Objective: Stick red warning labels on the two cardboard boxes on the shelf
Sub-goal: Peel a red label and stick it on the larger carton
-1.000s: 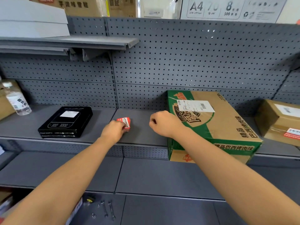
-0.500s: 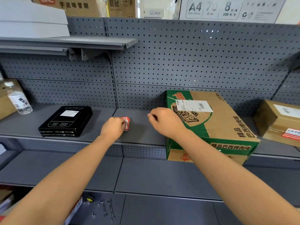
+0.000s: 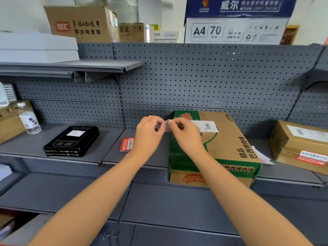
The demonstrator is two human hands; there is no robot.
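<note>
A green-and-brown cardboard box [image 3: 223, 144] with a white shipping slip sits on the middle shelf. Farther right stands a plain brown box [image 3: 298, 144] that carries a red warning label [image 3: 312, 158] on its front. A small stack of red labels [image 3: 126, 144] lies on the shelf left of the green box. My left hand [image 3: 149, 134] and my right hand [image 3: 186, 134] are raised together above the shelf, both pinching one small white-backed label piece [image 3: 167, 125] between their fingertips.
A black flat box [image 3: 71, 141] and a water bottle [image 3: 29, 118] are on the shelf to the left. A scrap of white backing paper [image 3: 262, 155] lies between the two cardboard boxes. Pegboard [image 3: 213, 82] backs the shelf; cartons stand on top.
My left hand set the red label stack down on the shelf and rose. Both hands came together over the green box's left edge and now pinch a single label piece.
</note>
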